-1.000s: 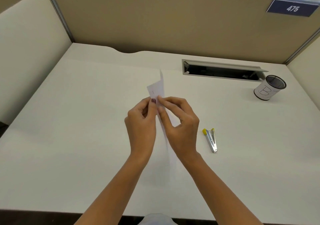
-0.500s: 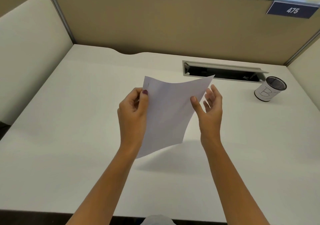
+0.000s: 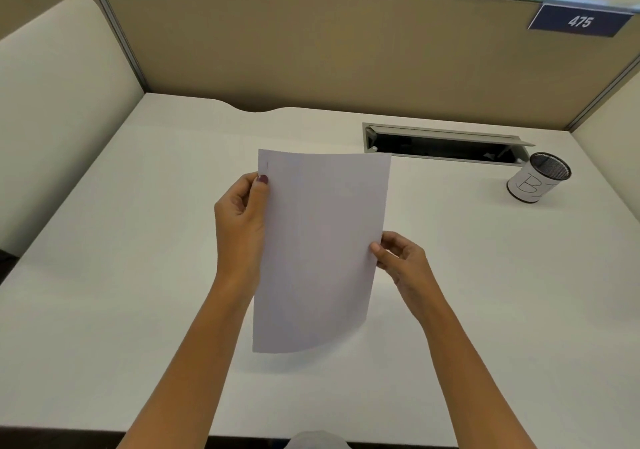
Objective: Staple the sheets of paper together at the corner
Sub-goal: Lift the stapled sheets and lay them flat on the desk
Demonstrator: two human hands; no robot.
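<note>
White sheets of paper (image 3: 320, 241) are held up above the white desk (image 3: 121, 275), face toward me and nearly upright, slightly curved at the bottom. My left hand (image 3: 242, 216) pinches the upper left edge, thumb on the front just below a small staple mark near the top left corner. My right hand (image 3: 398, 258) pinches the right edge about halfway down. The stapler is hidden, out of sight behind the paper or my right arm.
A mesh pen cup (image 3: 538, 177) with a white label stands at the back right. An open cable tray slot (image 3: 446, 144) is set into the desk behind the paper. Beige partition walls (image 3: 311, 43) close the desk at the back and sides.
The paper turned from edge-on to facing me and straightened. My right hand let go of the top area, opened, then took the right edge lower down. The stapler went out of sight.
</note>
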